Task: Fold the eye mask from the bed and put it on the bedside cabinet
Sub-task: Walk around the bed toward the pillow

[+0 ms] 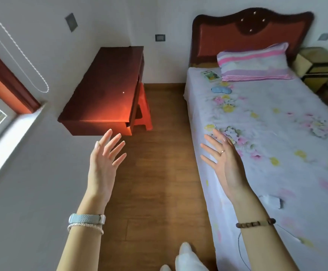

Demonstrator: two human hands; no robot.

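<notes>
A light blue eye mask lies flat on the floral sheet of the bed, near the head end, just below the striped pillow. A yellowish bedside cabinet stands at the far right of the headboard. My left hand is raised over the wooden floor with its fingers spread and nothing in it. My right hand is raised at the bed's left edge, fingers apart, empty, far short of the mask.
A dark red wooden desk stands against the left wall, with an orange plastic stool tucked beside it. A small card or booklet lies next to the pillow. A white-grey object rests on the sheet near my right forearm.
</notes>
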